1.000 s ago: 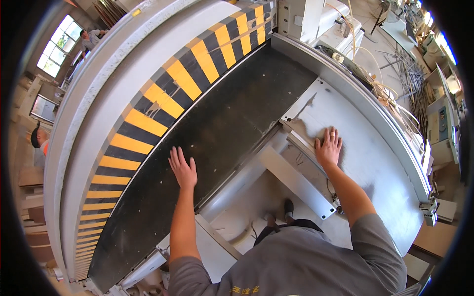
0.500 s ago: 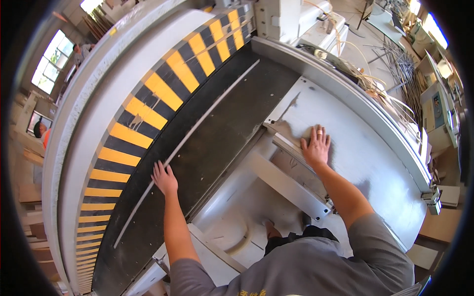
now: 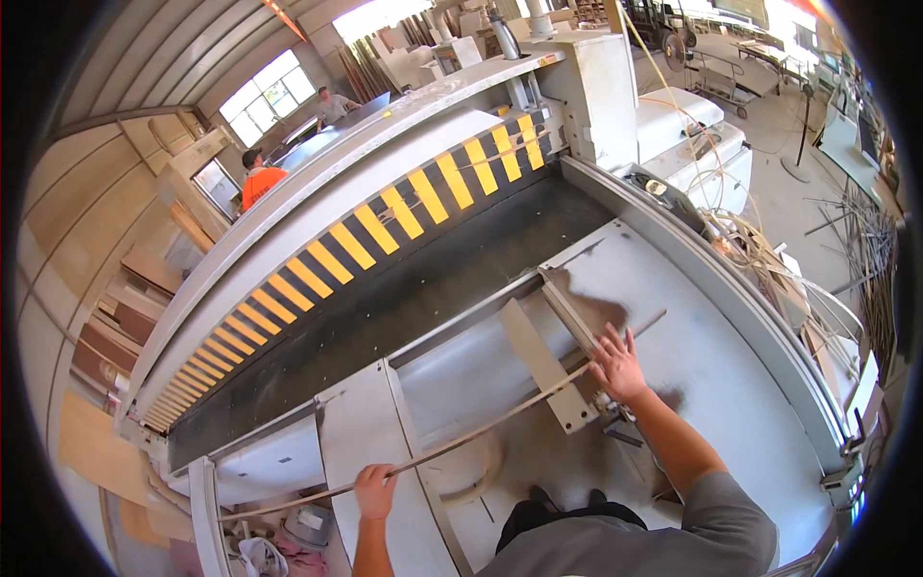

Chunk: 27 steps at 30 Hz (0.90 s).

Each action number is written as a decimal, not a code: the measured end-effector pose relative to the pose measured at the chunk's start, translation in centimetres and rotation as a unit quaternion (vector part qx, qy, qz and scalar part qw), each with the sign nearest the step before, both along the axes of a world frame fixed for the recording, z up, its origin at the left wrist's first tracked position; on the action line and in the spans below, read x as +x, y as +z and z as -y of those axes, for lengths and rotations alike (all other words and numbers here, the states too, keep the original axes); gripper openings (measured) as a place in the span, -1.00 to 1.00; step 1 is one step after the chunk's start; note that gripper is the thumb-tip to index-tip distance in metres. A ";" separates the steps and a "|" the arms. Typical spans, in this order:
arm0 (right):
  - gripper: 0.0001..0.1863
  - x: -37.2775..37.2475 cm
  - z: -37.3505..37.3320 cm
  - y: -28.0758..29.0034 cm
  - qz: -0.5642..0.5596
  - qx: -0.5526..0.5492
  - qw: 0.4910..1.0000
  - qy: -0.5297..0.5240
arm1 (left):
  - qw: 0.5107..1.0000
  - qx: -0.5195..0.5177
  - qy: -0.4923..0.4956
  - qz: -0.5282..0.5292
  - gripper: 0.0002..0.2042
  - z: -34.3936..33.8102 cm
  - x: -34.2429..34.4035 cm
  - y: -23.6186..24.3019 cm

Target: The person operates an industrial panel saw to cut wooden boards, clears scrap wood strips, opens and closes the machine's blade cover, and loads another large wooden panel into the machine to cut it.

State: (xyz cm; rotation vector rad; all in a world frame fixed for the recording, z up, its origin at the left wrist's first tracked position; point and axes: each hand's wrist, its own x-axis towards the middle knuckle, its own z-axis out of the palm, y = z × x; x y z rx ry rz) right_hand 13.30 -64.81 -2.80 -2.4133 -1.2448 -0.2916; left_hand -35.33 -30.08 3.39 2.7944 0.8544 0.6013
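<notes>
A long, thin strip (image 3: 500,415) lies at a slant over the steel supports in front of me. My left hand (image 3: 375,490) has its fingers closed on it toward the lower left. My right hand (image 3: 615,365) is at the strip's right part, fingers spread, over the pale steel side table (image 3: 740,404); whether it presses on the strip is unclear. Beyond the supports runs the dark machine bed (image 3: 433,308), under a guard with yellow and black stripes (image 3: 428,197).
Cables and hoses (image 3: 750,240) clutter the right side, beside a pile of thin offcuts (image 3: 856,260). Behind the machine are a worker in orange (image 3: 260,188) and another in grey (image 3: 335,111). Boards (image 3: 135,327) lean at the left.
The strip that lay on the dark bed half a second ago is now across the front supports. My left hand has moved down toward me and closed on it. The view has tilted upward.
</notes>
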 end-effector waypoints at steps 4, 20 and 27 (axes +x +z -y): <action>-0.57 -8.0 12.5 3.6 -0.163 -0.036 0.978 0.128 | 0.968 0.248 -0.009 0.038 -0.79 5.1 -6.2 12.8; -0.64 -48.0 41.9 4.5 -0.503 0.434 0.731 -0.152 | 0.908 -0.016 -0.228 0.350 -0.29 25.2 13.9 6.8; -0.73 -58.3 56.4 6.3 -0.212 0.496 0.715 -0.445 | 0.884 -0.157 -0.423 0.126 -0.33 53.5 11.7 1.3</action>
